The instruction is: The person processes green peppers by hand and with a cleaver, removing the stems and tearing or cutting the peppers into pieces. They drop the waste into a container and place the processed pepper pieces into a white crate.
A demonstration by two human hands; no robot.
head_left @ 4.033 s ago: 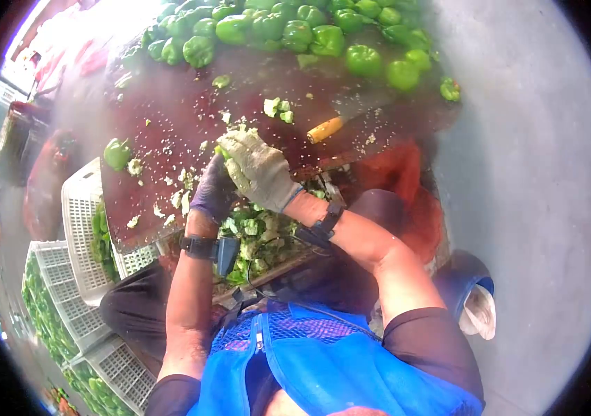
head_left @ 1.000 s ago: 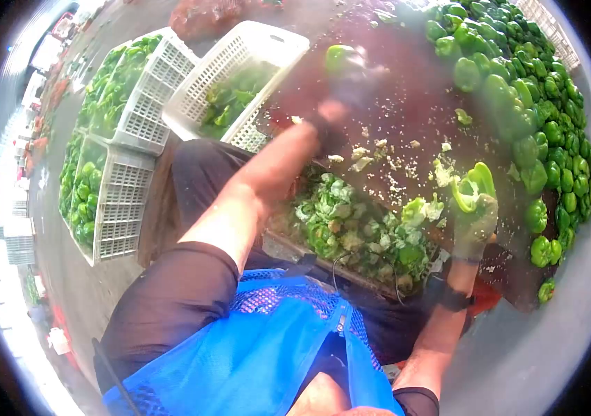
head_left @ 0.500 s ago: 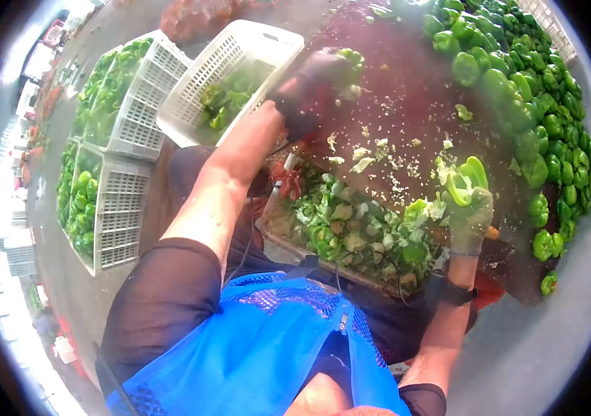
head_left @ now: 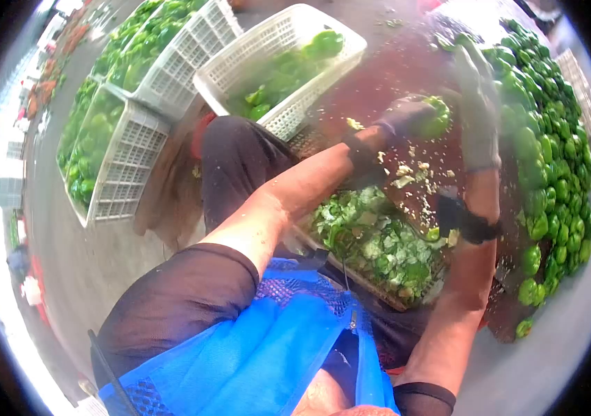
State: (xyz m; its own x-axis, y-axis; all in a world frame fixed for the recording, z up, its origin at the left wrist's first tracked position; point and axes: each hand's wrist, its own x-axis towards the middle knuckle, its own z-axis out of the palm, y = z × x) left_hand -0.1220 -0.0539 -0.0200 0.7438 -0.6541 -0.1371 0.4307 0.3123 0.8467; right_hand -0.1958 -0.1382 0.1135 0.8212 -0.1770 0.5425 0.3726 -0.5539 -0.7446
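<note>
My left hand (head_left: 406, 116), in a dark glove, is closed around a green bell pepper (head_left: 437, 118) above the reddish work surface (head_left: 417, 80). My right hand (head_left: 477, 104), in a pale glove, reaches forward beside the pile of green bell peppers (head_left: 560, 166). Its fingers are stretched out, with the tips close to peppers at the pile's near-left edge; motion blurs them slightly. Pale seeds and core scraps (head_left: 412, 173) lie scattered below my left hand. Nearer my body, a container of cores and green trimmings (head_left: 386, 243) sits under my forearms.
A white crate (head_left: 281, 125) holding green peppers stands to the left of the work surface. Further left are more white crates (head_left: 129, 163) filled with peppers. My bent knee (head_left: 240, 156) is beside the nearest crate. Another pale crate (head_left: 578, 90) stands behind the pile at right.
My right hand has moved forward to the pile and no longer holds the cut pepper. My left hand, still with a pepper, has moved right, away from the crate. The view has shifted.
</note>
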